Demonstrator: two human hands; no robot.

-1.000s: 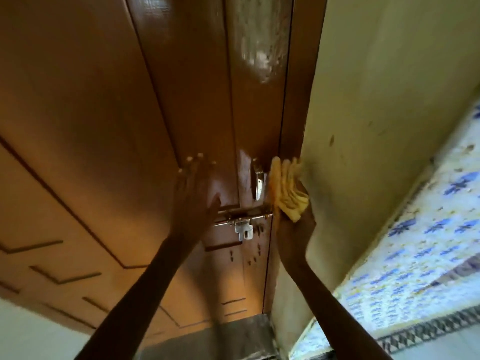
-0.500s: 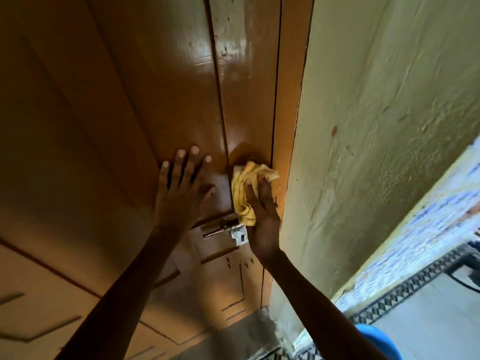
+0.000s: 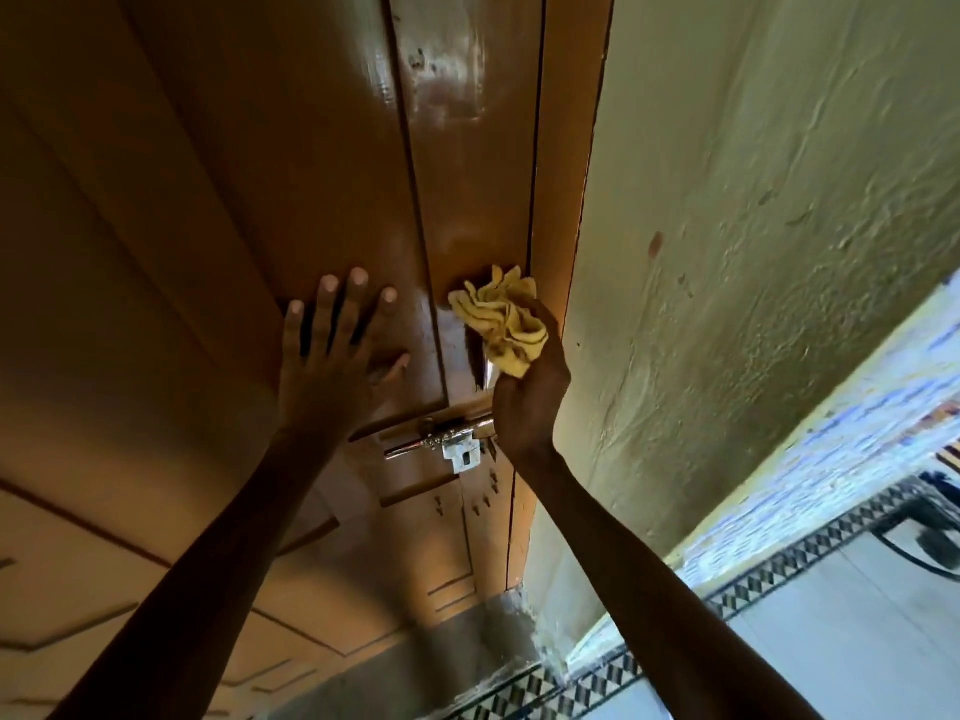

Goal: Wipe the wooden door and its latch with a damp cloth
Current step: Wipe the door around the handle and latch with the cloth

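A glossy brown wooden door fills the left and middle of the view. Its metal sliding latch sits on the right stile, partly behind my right wrist. My right hand is shut on a crumpled yellow cloth, which presses against the door's right stile just above the latch and over a metal handle, mostly hidden. My left hand lies flat on the door panel with its fingers spread, left of the cloth and above the latch.
The door frame runs along the door's right edge. A rough pale yellow wall stands to the right. Patterned tiles and a dark tile border line the lower right, with grey floor below the door.
The cloth moved from the door frame leftward onto the stile over the handle. My right hand turned so the cloth now bunches above it. My left hand stays flat on the panel.
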